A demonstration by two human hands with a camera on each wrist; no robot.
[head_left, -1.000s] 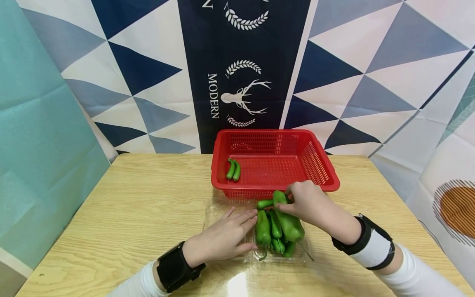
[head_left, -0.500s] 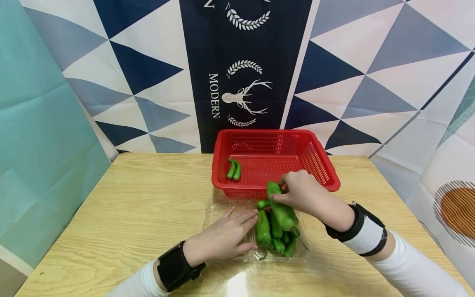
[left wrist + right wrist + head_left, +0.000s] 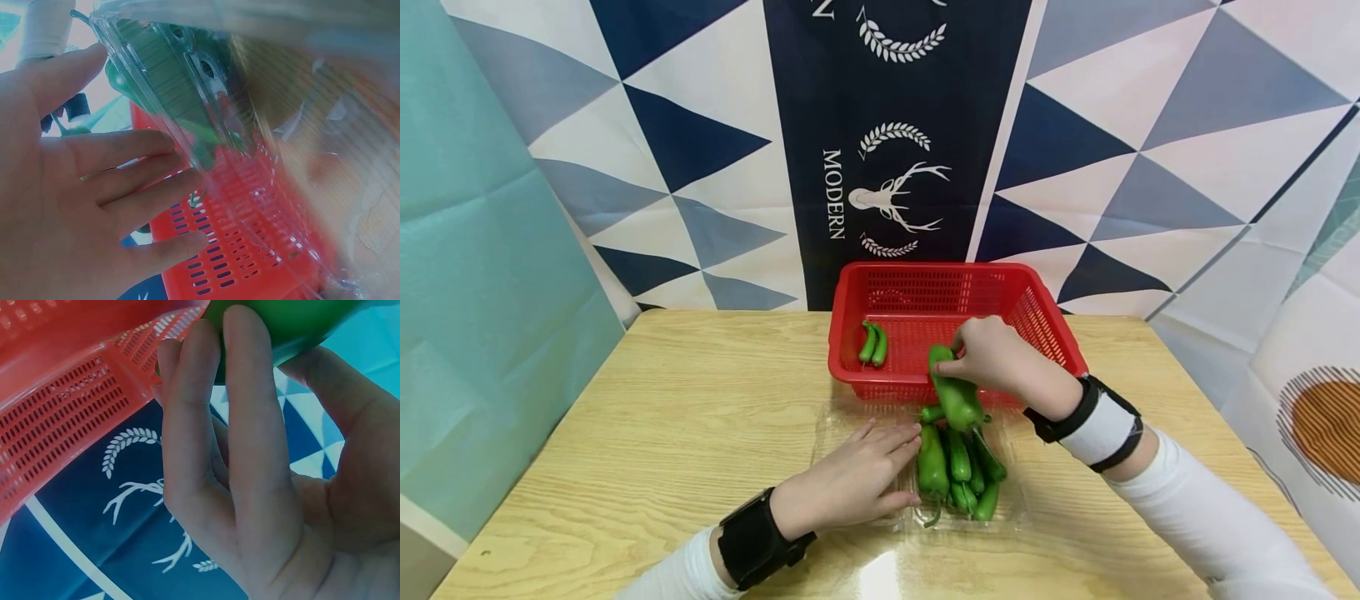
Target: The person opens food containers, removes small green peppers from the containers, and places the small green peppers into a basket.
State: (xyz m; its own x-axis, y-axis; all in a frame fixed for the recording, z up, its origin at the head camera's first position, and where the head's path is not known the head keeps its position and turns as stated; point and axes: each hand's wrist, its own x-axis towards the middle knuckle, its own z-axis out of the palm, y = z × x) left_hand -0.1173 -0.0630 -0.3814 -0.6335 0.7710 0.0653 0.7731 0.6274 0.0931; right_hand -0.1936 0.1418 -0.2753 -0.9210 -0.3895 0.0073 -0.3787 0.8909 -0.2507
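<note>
My right hand grips a large green pepper between thumb and fingers, over the near rim of the red basket. The pepper's stem hangs toward me; in the right wrist view the fingers curl against the green pepper. My left hand lies with straight fingers over the clear plastic box, its fingertips beside another green pepper. In the left wrist view the left hand has spread fingers touching the clear plastic. Several green peppers lie in the box's right part.
Two small green peppers lie at the left inside the basket. The basket stands at the back of the wooden table, in front of a patterned cloth. A teal cloth hangs on the left.
My right hand has lifted the large pepper from the box and carried it forward and left to the basket's rim. The peppers below it are more exposed. My left hand stays put.
</note>
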